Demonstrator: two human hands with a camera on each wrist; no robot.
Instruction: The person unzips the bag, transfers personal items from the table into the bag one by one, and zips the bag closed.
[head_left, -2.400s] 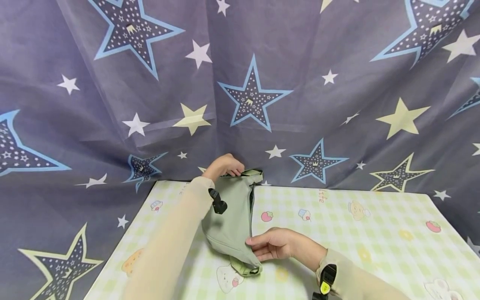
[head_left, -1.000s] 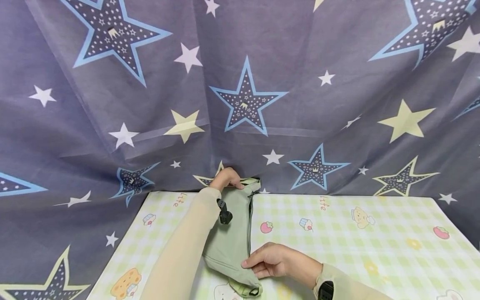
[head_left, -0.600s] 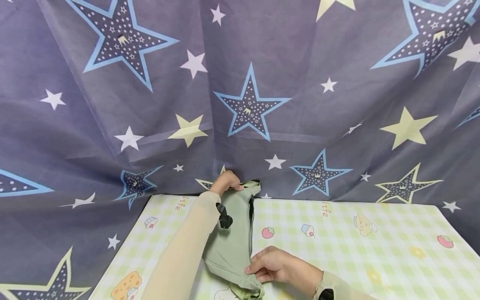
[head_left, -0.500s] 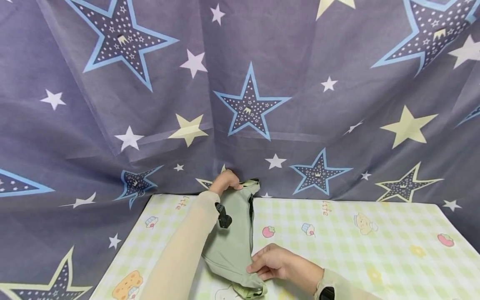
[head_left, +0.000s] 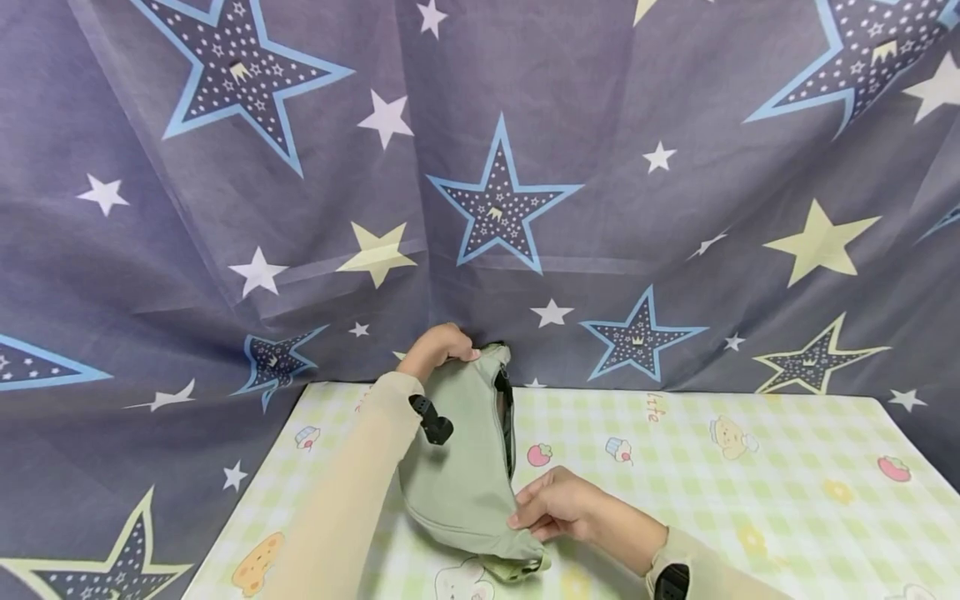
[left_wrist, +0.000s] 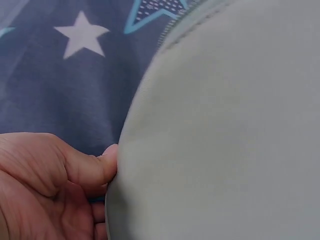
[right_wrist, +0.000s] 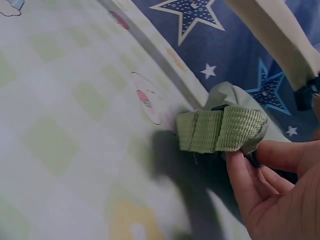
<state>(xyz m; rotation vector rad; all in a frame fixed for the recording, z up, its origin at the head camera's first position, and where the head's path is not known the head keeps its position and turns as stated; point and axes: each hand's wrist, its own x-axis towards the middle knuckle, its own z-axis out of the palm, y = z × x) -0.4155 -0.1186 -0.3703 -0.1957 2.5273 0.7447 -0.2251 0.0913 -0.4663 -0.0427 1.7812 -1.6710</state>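
A sage-green waist bag (head_left: 459, 479) stands lengthwise near the left side of the table, its zipper opening (head_left: 506, 421) parted along the right edge. My left hand (head_left: 441, 347) grips the far end. In the left wrist view, that hand's thumb (left_wrist: 95, 167) presses on the bag's edge, while its other fingers are partly hidden behind. At the near end, my right hand (head_left: 558, 504) pinches the corner beside the zipper between thumb and fingers. A folded green webbing strap (right_wrist: 220, 130) sticks out there, close over the tabletop. The bag's inside looks dark.
The table is covered with a green-and-white checked cloth (head_left: 690, 492) with printed cartoon figures. A dark star-patterned curtain (head_left: 600, 208) hangs right behind the table's back edge and along its left side.
The bag's far end has shifted slightly left with my left hand, and the near end slightly right with my right hand. The zipper opening gapes wider, and the bag's front looks rounder.
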